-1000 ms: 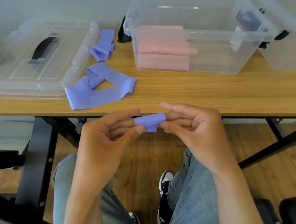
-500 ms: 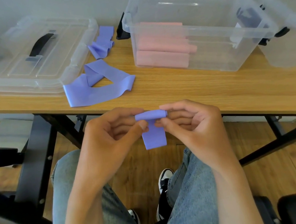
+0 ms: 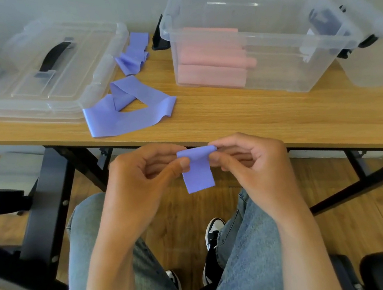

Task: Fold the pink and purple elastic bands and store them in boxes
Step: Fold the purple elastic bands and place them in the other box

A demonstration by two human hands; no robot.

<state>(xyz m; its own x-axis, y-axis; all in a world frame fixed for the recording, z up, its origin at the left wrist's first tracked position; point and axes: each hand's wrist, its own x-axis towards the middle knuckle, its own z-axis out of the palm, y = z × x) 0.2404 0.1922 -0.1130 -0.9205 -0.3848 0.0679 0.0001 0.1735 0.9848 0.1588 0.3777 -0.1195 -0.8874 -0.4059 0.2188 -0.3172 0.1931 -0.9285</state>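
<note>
Both hands meet just in front of the table edge, above the person's lap, and share one purple band. The left hand pinches the band's left edge between thumb and curled fingers; the right hand pinches the right edge the same way, its fingers curled round the rolled top of the band. Between the two hands the top of the band forms a short roll, and a flat tail hangs down from it below the thumbs, free of the jeans beneath. Beyond the left hand, on the table, a loose band lies spread in an open twist, its near end close to the table edge. Farther out from it, another crumpled band lies beside the corner of a clear lid with a dark handle, which sits flat well off to the left of the left hand. Beyond the right hand stands an open clear box holding pink rolls stacked on its floor. Just to the right of that box, touching or nearly touching it, is a second box, cut off by the frame; something dark purple shows through its blurred wall, too unclear to name.
</note>
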